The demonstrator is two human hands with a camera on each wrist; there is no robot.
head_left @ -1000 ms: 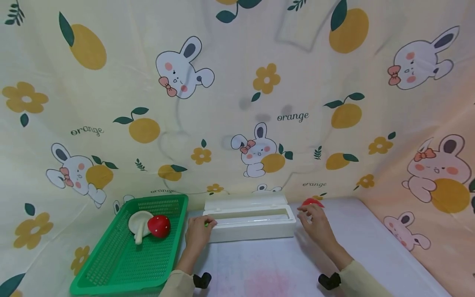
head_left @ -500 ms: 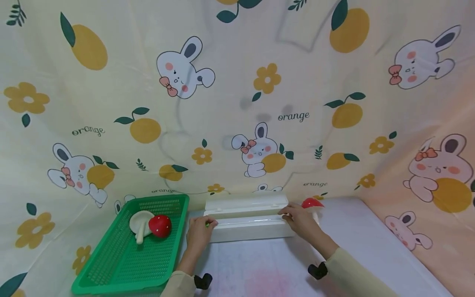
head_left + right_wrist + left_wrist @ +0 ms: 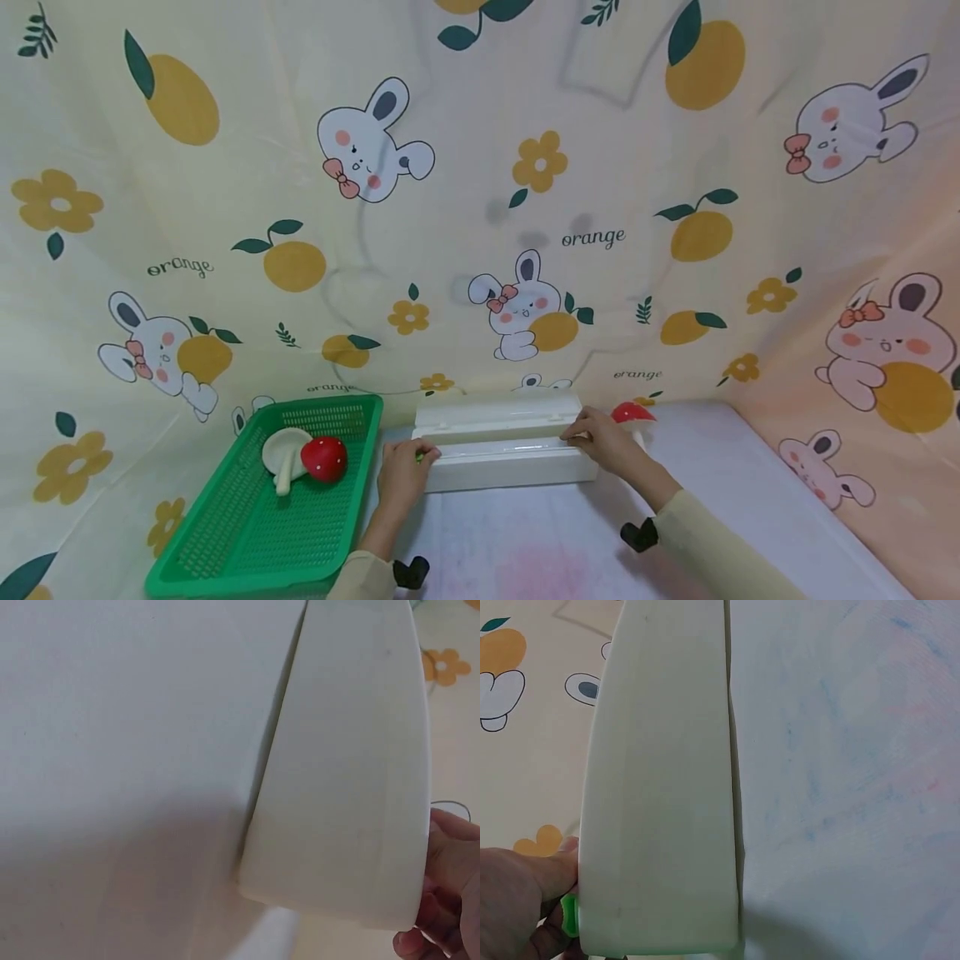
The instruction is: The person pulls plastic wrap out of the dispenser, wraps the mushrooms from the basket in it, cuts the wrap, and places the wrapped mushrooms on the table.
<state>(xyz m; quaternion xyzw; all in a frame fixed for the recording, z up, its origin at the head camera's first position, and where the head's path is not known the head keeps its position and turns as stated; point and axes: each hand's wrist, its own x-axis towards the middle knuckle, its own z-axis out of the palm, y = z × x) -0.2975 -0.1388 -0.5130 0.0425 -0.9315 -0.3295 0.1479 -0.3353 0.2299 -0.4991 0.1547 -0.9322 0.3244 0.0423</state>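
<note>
A long white cling film dispenser (image 3: 510, 473) stands on the table with its lid (image 3: 498, 413) raised at the back. Clear film (image 3: 495, 447) lies along its upper front edge. At its left end my left hand (image 3: 402, 479) pinches a small green slider (image 3: 570, 915), which shows between thumb and fingers in the left wrist view. My right hand (image 3: 609, 444) has thumb and fingertips together on the film at the right end. The dispenser's front wall hides part of those fingertips in the right wrist view.
A green basket (image 3: 247, 533) stands at the left, holding a white toy mushroom piece (image 3: 283, 457) and a red spotted mushroom cap (image 3: 324, 459). Behind my right hand is another red-capped mushroom (image 3: 632, 412), partly covered. A printed curtain (image 3: 450, 208) hangs close behind the dispenser.
My right hand has moved left from beside the dispenser onto its right end, where it now pinches the film; it has held there since half a second ago. The left hand has stayed in place.
</note>
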